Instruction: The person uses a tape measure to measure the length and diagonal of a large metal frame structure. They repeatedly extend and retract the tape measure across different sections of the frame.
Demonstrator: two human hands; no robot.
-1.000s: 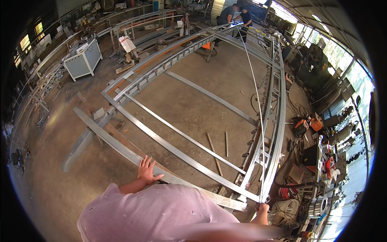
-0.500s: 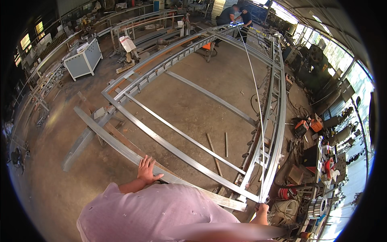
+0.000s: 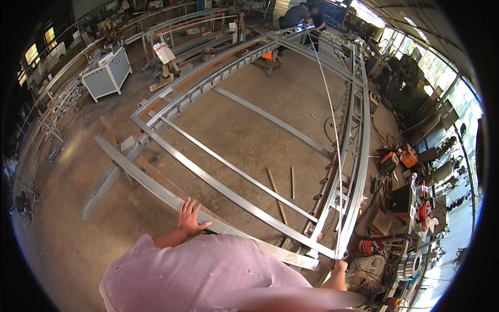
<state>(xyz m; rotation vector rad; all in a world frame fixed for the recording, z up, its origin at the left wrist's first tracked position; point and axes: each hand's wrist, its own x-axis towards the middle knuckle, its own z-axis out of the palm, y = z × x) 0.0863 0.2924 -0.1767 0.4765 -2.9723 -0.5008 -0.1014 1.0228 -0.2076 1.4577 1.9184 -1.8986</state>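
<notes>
A taut, thin pale line runs the length of a large metal frame, from the near right corner to the far end; whether it is tape or cord is too fine to tell. Its near end meets the right hand, which is closed in a fist around it at that corner, so the line leads up and away from the top of the grip. How the fingers pinch it is hidden. The left hand lies well apart from the line, with its palm down and fingers somewhat spread, pressing on a long metal beam and gripping nothing. This beam crosses in front of the person, just outside the frame's near bar. The line's far end reaches the frame's far edge, where two co-workers bend close together. Right of the frame, an orange-and-black machine stands on the floor.
</notes>
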